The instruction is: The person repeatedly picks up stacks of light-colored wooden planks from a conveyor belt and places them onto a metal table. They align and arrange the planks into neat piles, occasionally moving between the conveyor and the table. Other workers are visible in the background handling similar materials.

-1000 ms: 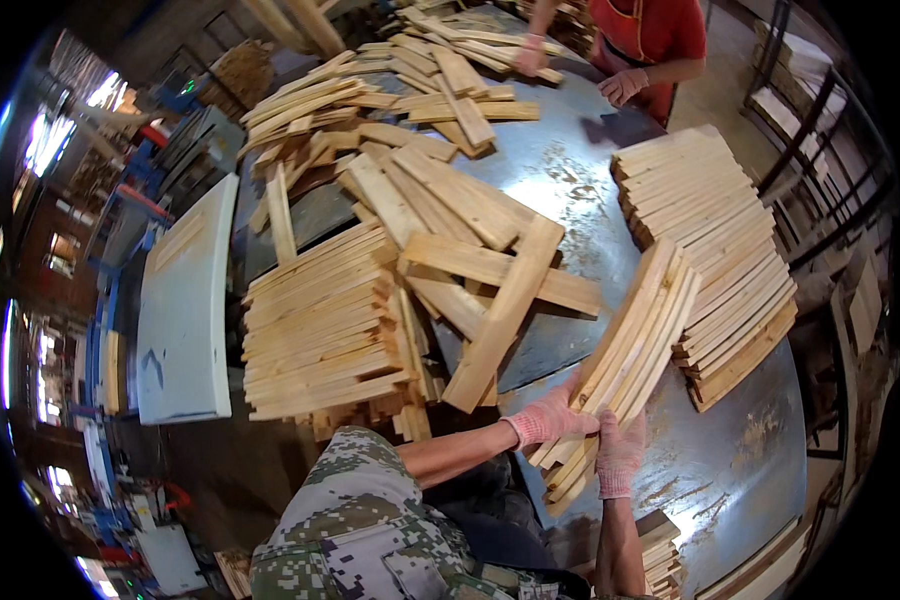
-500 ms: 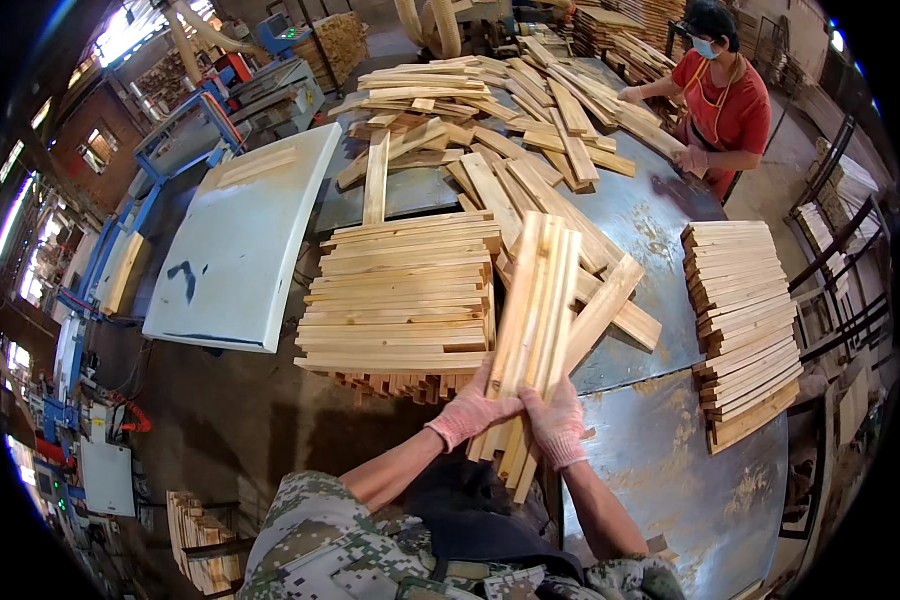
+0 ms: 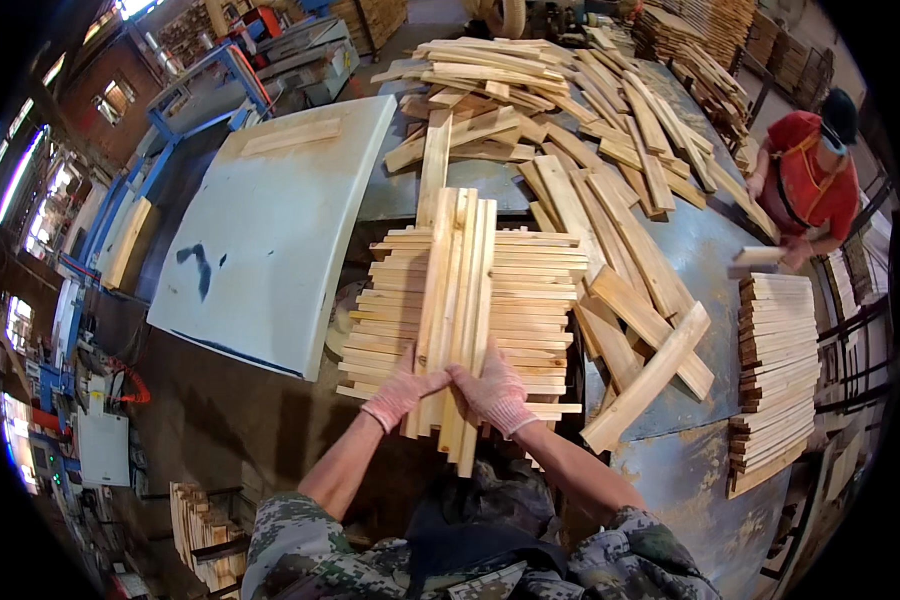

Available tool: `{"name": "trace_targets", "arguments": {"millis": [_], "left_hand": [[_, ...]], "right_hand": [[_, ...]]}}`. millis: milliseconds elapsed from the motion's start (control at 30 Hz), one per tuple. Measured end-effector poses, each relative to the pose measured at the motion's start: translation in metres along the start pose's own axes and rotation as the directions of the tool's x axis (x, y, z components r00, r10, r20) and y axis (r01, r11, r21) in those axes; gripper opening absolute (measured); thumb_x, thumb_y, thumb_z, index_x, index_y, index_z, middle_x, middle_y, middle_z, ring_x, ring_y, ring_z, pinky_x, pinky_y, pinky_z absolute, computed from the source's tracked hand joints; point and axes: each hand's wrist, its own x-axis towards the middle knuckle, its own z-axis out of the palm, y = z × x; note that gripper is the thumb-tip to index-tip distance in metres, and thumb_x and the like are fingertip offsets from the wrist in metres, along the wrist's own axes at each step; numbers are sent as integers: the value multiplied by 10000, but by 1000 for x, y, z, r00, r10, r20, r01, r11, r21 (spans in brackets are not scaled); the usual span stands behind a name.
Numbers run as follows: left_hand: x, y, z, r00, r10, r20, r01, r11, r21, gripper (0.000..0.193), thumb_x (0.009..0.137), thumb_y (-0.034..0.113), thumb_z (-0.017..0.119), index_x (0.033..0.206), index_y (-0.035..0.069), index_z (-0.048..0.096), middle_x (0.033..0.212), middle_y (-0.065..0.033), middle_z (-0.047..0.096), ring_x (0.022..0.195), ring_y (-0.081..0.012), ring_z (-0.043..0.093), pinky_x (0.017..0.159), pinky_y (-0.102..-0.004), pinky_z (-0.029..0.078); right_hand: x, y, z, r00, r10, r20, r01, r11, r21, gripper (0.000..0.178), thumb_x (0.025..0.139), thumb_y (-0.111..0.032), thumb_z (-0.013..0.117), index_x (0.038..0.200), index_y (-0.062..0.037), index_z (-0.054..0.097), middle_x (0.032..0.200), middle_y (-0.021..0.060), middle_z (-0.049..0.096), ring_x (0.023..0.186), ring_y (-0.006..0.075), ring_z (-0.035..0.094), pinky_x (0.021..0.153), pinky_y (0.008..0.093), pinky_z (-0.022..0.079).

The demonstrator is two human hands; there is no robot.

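Observation:
Between my two gloved hands is a bundle of several wooden slats [image 3: 457,270], stood on edge side by side and pointing away from me. My left hand [image 3: 402,388] presses on the bundle's left side near its close end. On the opposite side my right hand [image 3: 494,388] grips it, and the thumbs nearly meet on top. The bundle lies over or just above a stack of slats [image 3: 535,290] laid crosswise; I cannot tell whether they touch. Loose boards [image 3: 650,370] lie crossed to the right of the stack.
Beyond the stack, a jumbled heap of boards [image 3: 500,75] covers the metal table [image 3: 685,455]. A pale panel [image 3: 270,220] stands at left. At right is another row of slats [image 3: 775,380], where a co-worker in red [image 3: 815,195] holds a board.
I have shifted the bundle leftward, from beside the crosswise stack to over it. My view has turned to the right. The co-worker now holds a short piece above the right-hand row.

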Motion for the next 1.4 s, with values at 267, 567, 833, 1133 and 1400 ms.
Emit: {"name": "trace_targets", "arguments": {"millis": [267, 567, 833, 1133, 1400], "left_hand": [[40, 46, -144, 999, 16, 37, -37, 752, 658, 920, 924, 597, 758, 1551, -7, 458, 1435, -236, 637, 1301, -328, 633, 1132, -406, 477], [47, 37, -119, 954, -41, -298, 228, 744, 628, 616, 870, 425, 797, 1273, -30, 697, 1186, -230, 766, 1112, -347, 734, 991, -436, 552], [51, 36, -75, 811, 405, -423, -183, 862, 474, 697, 1065, 254, 649, 1633, -19, 351, 1667, -249, 388, 1525, -356, 410, 1270, -448, 320], [69, 21, 173, 866, 355, 352, -477, 797, 370, 308, 1028, 133, 625, 1298, -8, 669, 1162, -73, 659, 1102, -194, 600, 1046, -352, 472], [65, -57, 489, 762, -76, 644, -192, 922, 336, 586, 978, 187, 738, 1488, -46, 567, 1388, -166, 654, 1283, -260, 624, 1100, -373, 490]], "right_hand": [[71, -72, 84, 983, -35, 179, 44, 998, -51, 1048, 928, -520, 732, 1602, 101, 224, 1407, 386, 551, 1276, 496, 606, 1089, 483, 499], [71, -49, 106, 977, -107, 185, 90, 991, 98, 839, 931, -386, 733, 1514, 68, 335, 1369, 362, 595, 1296, 506, 582, 1118, 508, 469], [-13, -1, -5, 846, 16, 533, -219, 922, 319, 796, 1024, -359, 629, 1670, -51, 279, 1081, 186, 740, 783, 275, 712, 704, 412, 603], [-199, 268, -87, 755, 537, -377, -85, 650, 755, 558, 1065, -253, 659, 1574, -67, 526, 1039, 17, 715, 900, 102, 652, 825, 279, 560], [-367, 534, -217, 129, 869, -478, -398, 487, 778, 916, 952, -497, 733, 1617, 25, 381, 1435, 253, 649, 1291, 356, 643, 1094, 416, 486]]}}
